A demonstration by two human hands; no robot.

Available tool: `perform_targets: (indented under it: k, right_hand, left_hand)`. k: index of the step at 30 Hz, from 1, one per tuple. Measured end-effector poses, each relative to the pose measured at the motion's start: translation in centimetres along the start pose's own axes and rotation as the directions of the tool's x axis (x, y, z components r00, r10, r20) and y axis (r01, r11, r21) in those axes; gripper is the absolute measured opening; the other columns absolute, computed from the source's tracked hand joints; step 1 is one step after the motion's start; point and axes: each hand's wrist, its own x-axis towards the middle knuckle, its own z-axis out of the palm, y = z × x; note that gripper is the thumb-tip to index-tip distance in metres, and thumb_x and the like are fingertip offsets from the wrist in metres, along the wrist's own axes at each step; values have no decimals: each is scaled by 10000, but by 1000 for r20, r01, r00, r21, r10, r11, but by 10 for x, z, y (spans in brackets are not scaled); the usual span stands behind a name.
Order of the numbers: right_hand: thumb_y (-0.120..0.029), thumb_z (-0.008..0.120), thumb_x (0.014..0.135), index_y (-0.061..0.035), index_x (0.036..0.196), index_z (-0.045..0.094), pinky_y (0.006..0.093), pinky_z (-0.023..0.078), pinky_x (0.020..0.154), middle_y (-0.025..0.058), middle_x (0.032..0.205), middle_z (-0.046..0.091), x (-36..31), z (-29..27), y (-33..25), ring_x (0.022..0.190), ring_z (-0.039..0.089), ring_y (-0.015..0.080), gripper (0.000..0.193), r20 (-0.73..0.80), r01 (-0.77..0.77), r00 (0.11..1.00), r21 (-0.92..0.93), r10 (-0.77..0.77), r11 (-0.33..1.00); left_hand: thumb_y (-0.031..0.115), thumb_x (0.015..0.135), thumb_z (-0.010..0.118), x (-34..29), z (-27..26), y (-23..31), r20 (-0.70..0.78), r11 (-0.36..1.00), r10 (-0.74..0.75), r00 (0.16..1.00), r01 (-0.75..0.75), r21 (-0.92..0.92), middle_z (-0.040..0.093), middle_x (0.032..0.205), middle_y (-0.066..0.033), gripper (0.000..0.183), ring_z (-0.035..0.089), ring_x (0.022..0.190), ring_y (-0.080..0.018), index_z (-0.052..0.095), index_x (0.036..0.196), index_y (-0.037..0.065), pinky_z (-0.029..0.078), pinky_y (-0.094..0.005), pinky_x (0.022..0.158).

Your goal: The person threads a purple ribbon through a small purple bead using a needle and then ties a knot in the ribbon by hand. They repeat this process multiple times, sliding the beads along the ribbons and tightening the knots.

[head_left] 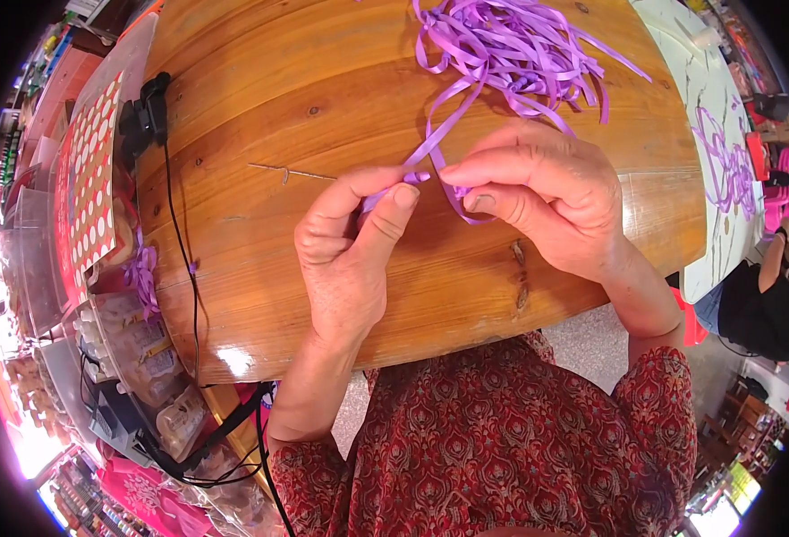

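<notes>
My left hand (345,237) is closed, with thumb and forefinger pinching a folded end of purple ribbon (419,177). Just to its right, my right hand (551,197) has its thumb and forefinger brought together on another bit of the same ribbon. Strands run from between the hands up to a loose, tangled pile of purple ribbon (520,58) at the far side of the wooden table (260,116). A thin metal rod with a small side piece (287,170) sticks out left from behind my left hand; whether it is held or lies on the table, I cannot tell.
A black plug and cable (171,179) run along the table's left edge, beside a red, dotted box (95,174) and packed bags. More purple ribbon (725,166) lies on a white marbled table at right. Another person (761,304) is at the far right.
</notes>
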Motion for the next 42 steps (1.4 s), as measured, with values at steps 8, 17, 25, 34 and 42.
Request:
perform_targets:
  k: [8, 17, 25, 34, 42]
  right_hand:
    - [35, 706, 724, -7, 963, 665, 233, 477, 610, 94, 847, 644, -1, 3, -3, 716, 617, 144, 245, -110, 8, 994, -15, -10, 1000]
    - [52, 704, 726, 0, 879, 656, 228, 475, 593, 107, 845, 643, -4, 5, 4, 708, 618, 142, 169, -79, 13, 997, 75, -7, 997]
    - [67, 698, 721, 1, 876, 656, 233, 466, 585, 107, 844, 641, -5, 8, 5, 707, 608, 141, 173, -85, -4, 996, 102, 13, 995]
    - [43, 702, 724, -19, 872, 670, 236, 463, 573, 89, 829, 649, -6, 4, 0, 697, 615, 145, 164, -53, 3, 999, 23, -1, 1000]
    - [58, 704, 716, -13, 879, 664, 216, 416, 533, 102, 828, 645, -9, 0, -3, 654, 581, 125, 183, -30, -28, 999, 43, 29, 999]
  left_hand:
    - [-5, 826, 651, -5, -2, -1, 29, 997, -1, 1000, -1, 80, 595, 845, 23, 130, 475, 734, -30, 643, 953, 17, 382, -163, 652]
    - [-33, 820, 641, -3, 0, -3, 104, 983, 82, 991, -98, 158, 586, 836, -3, 147, 476, 716, -44, 641, 959, 14, 381, -168, 622]
    - [-25, 816, 650, -3, 0, -5, 115, 977, 120, 986, -138, 164, 581, 815, -2, 134, 473, 697, -45, 647, 944, 17, 380, -172, 606]
    - [-28, 790, 670, 1, -2, -11, 174, 932, 217, 961, -257, 255, 559, 741, 0, 126, 433, 624, -46, 656, 908, 14, 335, -179, 534]
    - [-46, 785, 663, 1, 0, -8, 220, 911, 270, 937, -323, 257, 580, 739, -15, 145, 448, 612, -55, 656, 916, 16, 343, -187, 528]
